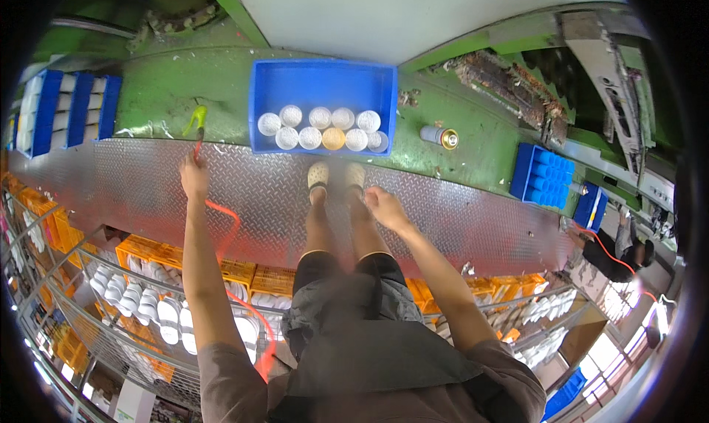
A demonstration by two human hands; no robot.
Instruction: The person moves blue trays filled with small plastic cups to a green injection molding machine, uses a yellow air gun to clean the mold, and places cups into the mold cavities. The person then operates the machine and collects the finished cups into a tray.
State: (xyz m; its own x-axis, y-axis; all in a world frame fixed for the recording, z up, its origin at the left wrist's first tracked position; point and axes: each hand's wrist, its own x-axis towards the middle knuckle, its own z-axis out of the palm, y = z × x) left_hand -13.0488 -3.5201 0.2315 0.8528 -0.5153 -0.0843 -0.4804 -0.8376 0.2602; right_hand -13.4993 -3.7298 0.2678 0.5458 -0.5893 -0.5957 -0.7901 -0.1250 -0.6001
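My left hand is closed round an orange hose, with a bright green air blow gun on the hose end above it. The gun hangs over the edge of a green machine surface. Lower down, the hose loops past my left arm. My right hand is curled into a loose fist over the metal walkway, and nothing shows in it. Ahead of me stands a blue bin. Along its near side are several round white cup-like pieces and one yellowish piece.
A gas or spray can lies right of the bin. Blue crates stand far left; another crate with blue cylinders stands right. Diamond-plate walkway lies underfoot. Behind me are a railing and racks of white shoes. A person is at far right.
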